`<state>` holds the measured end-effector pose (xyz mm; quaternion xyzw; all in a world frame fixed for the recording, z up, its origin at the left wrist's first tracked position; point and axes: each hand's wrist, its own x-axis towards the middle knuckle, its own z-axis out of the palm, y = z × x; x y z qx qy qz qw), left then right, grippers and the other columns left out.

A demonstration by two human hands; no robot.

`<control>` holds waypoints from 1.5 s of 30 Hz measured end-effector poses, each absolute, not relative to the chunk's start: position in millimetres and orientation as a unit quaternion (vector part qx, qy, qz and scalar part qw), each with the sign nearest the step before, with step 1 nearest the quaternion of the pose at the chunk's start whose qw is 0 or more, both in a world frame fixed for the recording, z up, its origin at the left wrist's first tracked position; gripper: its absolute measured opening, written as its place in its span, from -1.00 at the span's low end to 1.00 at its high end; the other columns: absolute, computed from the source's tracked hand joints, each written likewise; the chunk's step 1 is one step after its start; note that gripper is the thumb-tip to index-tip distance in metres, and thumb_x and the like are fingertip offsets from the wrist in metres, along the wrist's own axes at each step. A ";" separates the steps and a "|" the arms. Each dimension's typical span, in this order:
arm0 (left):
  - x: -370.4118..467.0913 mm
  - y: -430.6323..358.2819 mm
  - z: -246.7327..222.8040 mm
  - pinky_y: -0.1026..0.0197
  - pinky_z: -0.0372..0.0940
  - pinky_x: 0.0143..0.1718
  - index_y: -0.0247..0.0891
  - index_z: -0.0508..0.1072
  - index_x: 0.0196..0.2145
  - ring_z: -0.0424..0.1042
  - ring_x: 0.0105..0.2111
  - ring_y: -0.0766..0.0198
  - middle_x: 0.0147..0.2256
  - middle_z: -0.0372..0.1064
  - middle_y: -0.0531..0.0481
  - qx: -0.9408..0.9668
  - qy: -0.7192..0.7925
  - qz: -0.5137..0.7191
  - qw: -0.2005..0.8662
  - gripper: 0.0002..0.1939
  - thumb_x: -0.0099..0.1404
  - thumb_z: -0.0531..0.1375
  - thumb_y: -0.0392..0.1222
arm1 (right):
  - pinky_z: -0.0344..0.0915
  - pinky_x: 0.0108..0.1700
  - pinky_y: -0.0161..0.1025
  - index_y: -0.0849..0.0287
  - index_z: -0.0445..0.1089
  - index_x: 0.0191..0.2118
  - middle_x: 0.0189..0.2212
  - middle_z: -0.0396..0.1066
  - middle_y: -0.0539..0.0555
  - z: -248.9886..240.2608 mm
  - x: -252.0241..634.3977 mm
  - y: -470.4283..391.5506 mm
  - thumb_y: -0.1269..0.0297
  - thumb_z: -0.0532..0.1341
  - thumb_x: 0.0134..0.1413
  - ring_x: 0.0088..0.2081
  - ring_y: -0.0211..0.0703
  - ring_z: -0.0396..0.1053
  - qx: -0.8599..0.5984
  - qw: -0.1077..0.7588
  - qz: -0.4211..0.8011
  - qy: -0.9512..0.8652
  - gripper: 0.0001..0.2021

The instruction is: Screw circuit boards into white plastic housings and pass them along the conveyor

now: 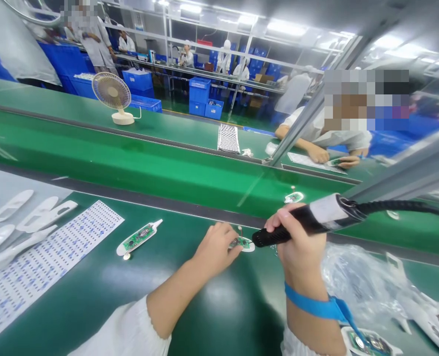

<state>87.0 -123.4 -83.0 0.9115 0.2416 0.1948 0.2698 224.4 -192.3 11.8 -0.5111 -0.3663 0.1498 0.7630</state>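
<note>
Two hands are in use over the smooth dark-green surface (200,321). One slim white shell with a green circuit board (246,243) is held down on it by the left hand (217,247); that grip is nearly closed, thumb and fingers pinched at the shell's end. A black cylindrical tool (304,222) (pale band, ribbed cable off the back) is fully wrapped by the right hand (299,242), nose aimed at the board; tip contact can't be told. Flat blue strap (308,300) worn on the right wrist. Second board-filled shell (140,238), narrow-tipped, laid to the left. Beyond it: printed sheet (56,272), moulded white covers (30,225) with rounded cut-outs. Crumpled clear plastic bag (353,282) heaped at right.
</note>
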 end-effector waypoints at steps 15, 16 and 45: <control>87.6 -122.8 -83.0 0.06 0.28 -0.12 -0.24 0.48 -0.22 0.37 -0.17 0.10 -0.19 0.40 -0.08 0.908 0.243 0.198 0.278 -0.89 0.31 0.26 -0.19 | 0.27 -0.51 -0.21 0.16 0.35 -0.41 -0.65 0.31 -0.07 12.7 224.8 -191.1 0.34 0.39 -0.03 -0.64 -0.17 0.31 -0.510 0.767 0.161 -0.355 -0.82; 87.6 -122.6 -83.3 0.06 0.28 -0.13 -0.24 0.48 -0.22 0.37 -0.17 0.10 -0.19 0.40 -0.09 0.908 0.242 0.199 0.278 -0.89 0.31 0.26 -0.19 | 0.26 -0.51 -0.21 0.16 0.35 -0.41 -0.64 0.31 -0.07 12.0 224.8 -190.9 0.33 0.39 -0.03 -0.64 -0.17 0.31 -0.511 0.765 0.161 -0.357 -0.82; 85.8 -123.9 -87.1 0.03 0.31 -0.09 -0.22 0.46 -0.19 0.34 -0.17 0.11 -0.18 0.36 -0.08 0.912 0.213 0.212 0.279 -0.90 0.36 0.23 -0.18 | 0.25 -0.48 -0.24 0.11 0.34 -0.35 -0.58 0.31 -0.10 -3.1 233.0 -199.9 0.35 0.37 0.03 -0.58 -0.23 0.30 -0.488 0.709 0.255 -0.441 -0.84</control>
